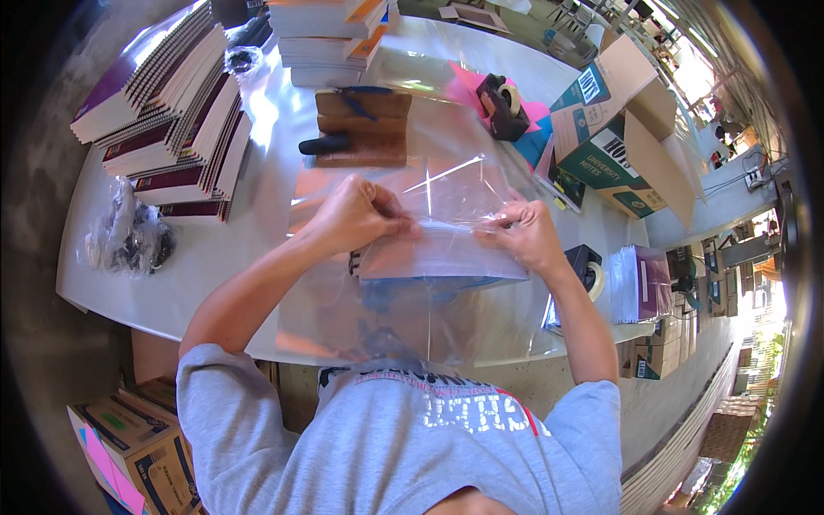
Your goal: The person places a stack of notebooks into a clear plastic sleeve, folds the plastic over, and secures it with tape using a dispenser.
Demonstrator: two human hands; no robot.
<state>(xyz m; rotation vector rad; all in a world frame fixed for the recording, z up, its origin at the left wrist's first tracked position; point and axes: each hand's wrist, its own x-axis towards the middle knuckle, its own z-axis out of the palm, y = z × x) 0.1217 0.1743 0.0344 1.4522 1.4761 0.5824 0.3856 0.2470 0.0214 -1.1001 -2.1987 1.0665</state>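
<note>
The white table [215, 249] carries stacked spiral notebooks [176, 129] at left, a bagged black bundle [129, 236], a brown board [360, 129], paper stacks [330, 34], two tape dispensers [502, 103] [588, 266], an open carton [618, 137], and clear plastic sheets [429, 257].

You had open table [257, 240] at nine o'clock of your hands; notebook stacks [184, 120] blocked ten, a brown block [360, 129] twelve, the cardboard box [622, 142] two, a tape dispenser [588, 266] three.
</note>
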